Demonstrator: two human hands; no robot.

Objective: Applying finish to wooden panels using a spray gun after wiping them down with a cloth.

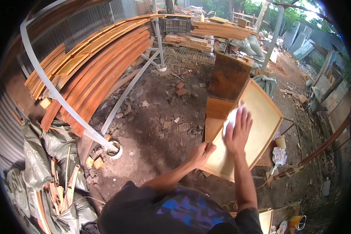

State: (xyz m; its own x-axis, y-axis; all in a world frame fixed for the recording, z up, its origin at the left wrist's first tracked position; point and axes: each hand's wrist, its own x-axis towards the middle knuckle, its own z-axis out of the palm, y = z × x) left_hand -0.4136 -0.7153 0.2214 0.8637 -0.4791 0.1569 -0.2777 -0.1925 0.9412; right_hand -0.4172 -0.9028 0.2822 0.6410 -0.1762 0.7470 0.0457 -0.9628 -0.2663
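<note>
Seen from the head camera, a pale wooden panel (257, 124) with a raised frame is propped at a tilt over a lower brown board (216, 113); the right hand (238, 130) is laid flat on its face, fingers spread, pressing a white sheet (231, 117), sandpaper or cloth, it cannot be told which; the left hand (201, 153) is clenched over the panel's near edge, steadying it. Judged from the even, pale look of the panel, much of its face appears already rubbed, though how much is left cannot be read from the picture; the hand rests near the left frame, so that strip seems to be the part in hand. No proper surface is seen; the panel seems carried by a low wooden stand, partly hidden. Beside it a small cup (280, 142) and a crumpled white rag (279, 156) are seen, and a yellow tin (297, 222) lies near the lower edge. Around this, an open yard of bare, rubble-strewn earth is shown; long reddish planks (97, 74) are stacked on a metal rack at the left, filled sacks (39, 156) are piled below them, and more timber and trees are seen beyond.
</note>
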